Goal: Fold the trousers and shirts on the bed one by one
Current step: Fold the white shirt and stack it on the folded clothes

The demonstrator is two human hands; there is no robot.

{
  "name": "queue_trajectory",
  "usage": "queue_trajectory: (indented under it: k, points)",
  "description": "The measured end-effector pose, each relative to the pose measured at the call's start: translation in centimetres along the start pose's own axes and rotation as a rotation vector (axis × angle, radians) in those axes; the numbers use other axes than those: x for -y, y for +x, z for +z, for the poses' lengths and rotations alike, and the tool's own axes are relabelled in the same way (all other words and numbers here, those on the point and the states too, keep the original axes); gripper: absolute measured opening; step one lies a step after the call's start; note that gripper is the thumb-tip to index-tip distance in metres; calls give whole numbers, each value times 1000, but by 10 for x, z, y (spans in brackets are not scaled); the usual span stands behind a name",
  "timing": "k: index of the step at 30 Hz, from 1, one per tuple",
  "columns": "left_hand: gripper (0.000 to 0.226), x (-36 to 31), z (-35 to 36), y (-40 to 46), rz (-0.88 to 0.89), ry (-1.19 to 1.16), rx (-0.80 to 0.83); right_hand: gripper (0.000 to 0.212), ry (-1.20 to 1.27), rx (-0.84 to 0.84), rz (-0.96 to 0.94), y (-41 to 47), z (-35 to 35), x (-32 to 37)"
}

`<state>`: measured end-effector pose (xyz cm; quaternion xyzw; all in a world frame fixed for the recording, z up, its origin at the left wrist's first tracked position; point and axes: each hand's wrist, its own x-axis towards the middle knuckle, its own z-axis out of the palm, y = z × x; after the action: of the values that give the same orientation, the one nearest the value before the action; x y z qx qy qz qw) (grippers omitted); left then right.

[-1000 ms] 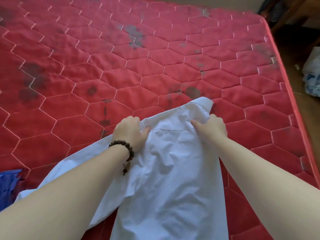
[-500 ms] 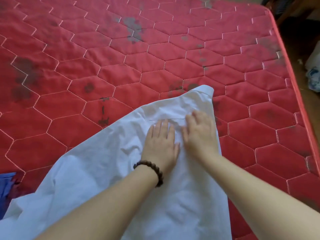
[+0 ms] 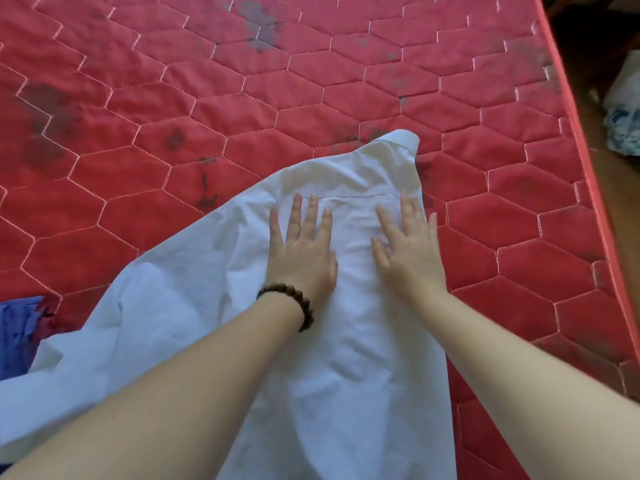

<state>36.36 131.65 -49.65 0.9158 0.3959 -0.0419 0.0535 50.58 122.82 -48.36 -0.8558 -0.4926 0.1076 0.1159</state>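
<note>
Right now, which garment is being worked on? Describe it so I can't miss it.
On the red mattress, look near its front right. The white shirt lies there under both flat hands. The only other cloth, at the left edge, is blue.

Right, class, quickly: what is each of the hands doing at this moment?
Left hand: open, fingers straight, pressing flat on the white shirt.
Right hand: open, flat on the same shirt.

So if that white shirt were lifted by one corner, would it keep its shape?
Probably not. The white shirt wrinkles and drapes over the mattress, so it looks thin, floppy and light. It lies flat under the left hand and right hand.
</note>
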Motion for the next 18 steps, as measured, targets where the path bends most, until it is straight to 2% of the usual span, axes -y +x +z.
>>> queue_trajectory:
  k: [2, 4, 6, 11, 14, 18]
  points:
    - [60, -12, 1, -36, 83, -36, 5, 46, 26, -60, -59, -41, 7, 17]
    - [60, -25, 8, -78, 175, -58, 123, 40, -17, -99, -125, -82, 22, 34]
    - [64, -29, 14, -111, 175, -34, 200, 46, -105, -71, -138, -114, 32, 42]
    - [61, -12, 11, -160, 27, -39, 156, 56, -223, -50, 64, -163, 30, 28]
    - [61, -9, 10, -187, 53, -107, 74, 59, -205, -9, 39, -197, 35, 39]
    - [64, -2, 24, -208, 86, -85, 104, 62, -175, 81, 49, -225, 49, 48]
